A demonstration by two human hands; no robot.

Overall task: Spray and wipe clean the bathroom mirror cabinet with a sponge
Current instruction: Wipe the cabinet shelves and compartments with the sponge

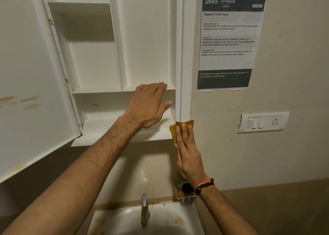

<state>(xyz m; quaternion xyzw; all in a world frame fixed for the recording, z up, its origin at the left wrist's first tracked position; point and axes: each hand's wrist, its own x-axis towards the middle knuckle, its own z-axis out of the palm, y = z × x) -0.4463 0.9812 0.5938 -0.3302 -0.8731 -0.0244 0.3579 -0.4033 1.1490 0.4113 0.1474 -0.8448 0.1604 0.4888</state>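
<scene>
Sponge [179,128] mostly hidden under the flat-fingered right hand [188,156], pressed on the cabinet [185,57] frame's bottom corner; left hand [147,106] grip released, fingertips hidden inside the shelf [99,89].

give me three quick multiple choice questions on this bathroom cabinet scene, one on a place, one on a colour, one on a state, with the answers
1. Where is the flat cleaning sponge pressed?
A. the sink basin
B. the cabinet's lower right corner
C. the wall switch

2. What colour is the sponge?
A. mustard yellow
B. blue
C. pink

3. How is the white cabinet door?
A. shut
B. removed
C. swung open to the left

Answers:
1 B, the right hand presses the sponge flat against the white wall cabinet frame's bottom corner.
2 A, its visible edges are mustard yellow.
3 C, the cabinet door hangs open, baring the shelves where the left hand rests.
</scene>
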